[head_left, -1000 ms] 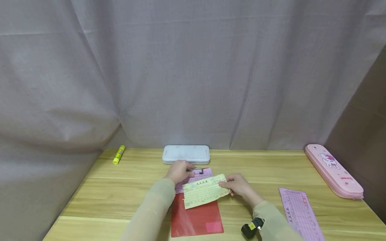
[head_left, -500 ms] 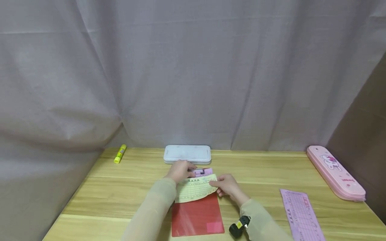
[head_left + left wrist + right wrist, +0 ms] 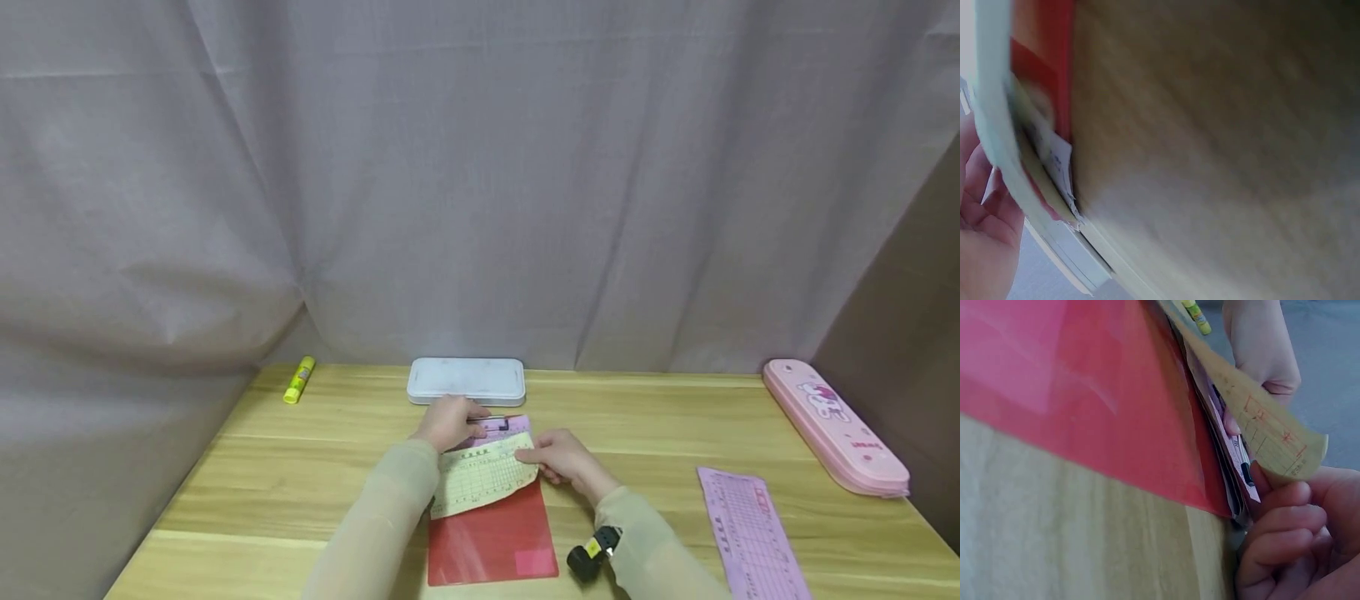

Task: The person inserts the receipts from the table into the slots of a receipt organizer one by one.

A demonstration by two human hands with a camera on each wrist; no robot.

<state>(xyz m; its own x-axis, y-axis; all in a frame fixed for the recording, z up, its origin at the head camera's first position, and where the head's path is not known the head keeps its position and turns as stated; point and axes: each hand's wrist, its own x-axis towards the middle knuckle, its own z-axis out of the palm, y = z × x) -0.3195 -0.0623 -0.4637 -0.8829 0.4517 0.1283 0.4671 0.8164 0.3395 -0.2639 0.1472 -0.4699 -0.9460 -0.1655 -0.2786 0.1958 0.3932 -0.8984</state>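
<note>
A red clipboard (image 3: 487,546) lies on the table, a purple form (image 3: 517,427) at its top under the metal clip (image 3: 501,423). My left hand (image 3: 447,422) grips the clip, thumb and fingers at its left end. My right hand (image 3: 566,457) pinches the right edge of a yellow printed slip (image 3: 480,482). The slip slants over the clipboard and overlaps the purple form just below the clip. In the right wrist view the slip (image 3: 1272,431) bends up from the board, its corner between thumb and fingers. The left wrist view shows my left hand (image 3: 988,219) partly, beyond a pale blurred edge.
A white case (image 3: 467,381) stands right behind the clipboard. A yellow glue stick (image 3: 299,380) lies at the back left. To the right are another purple form (image 3: 750,529) and a pink pencil case (image 3: 836,425). A grey curtain (image 3: 480,183) hangs behind the table.
My right hand has moved left with the yellow slip, which now lies closer to the clip and covers more of the purple form. My left hand has stayed at the clip.
</note>
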